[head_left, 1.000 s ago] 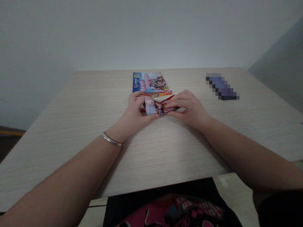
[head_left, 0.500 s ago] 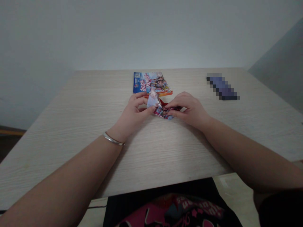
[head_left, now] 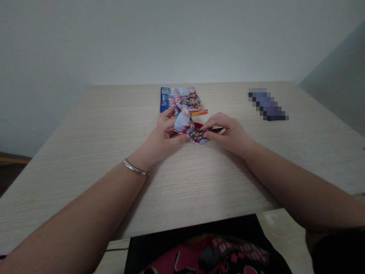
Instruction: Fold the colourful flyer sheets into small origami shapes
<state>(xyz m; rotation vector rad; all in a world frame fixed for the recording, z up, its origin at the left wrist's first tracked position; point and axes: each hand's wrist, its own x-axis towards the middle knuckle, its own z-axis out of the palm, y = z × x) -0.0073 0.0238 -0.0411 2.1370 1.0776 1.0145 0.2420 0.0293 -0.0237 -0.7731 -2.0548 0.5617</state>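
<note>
A folded piece of colourful printed paper [head_left: 188, 128] sits between both hands on the pale wooden table [head_left: 85, 152]. My left hand [head_left: 162, 139] pinches its left side, thumb under and fingers over, with a flap raised. On the paper's right side my right hand [head_left: 228, 133] is closed, fingertips pressing it down near the table. A silver bracelet [head_left: 134, 168] circles my left wrist.
A colourful printed booklet [head_left: 180, 99] lies flat just beyond the hands. A dark flat object, pixelated [head_left: 267, 104], lies at the far right of the table. A grey wall stands behind the table. My lap, in dark and pink clothing, shows below the near edge.
The paper's left flap has been lifted and opened out by my left hand, while my right hand stays pressed on the right part. Arms have hardly moved.
</note>
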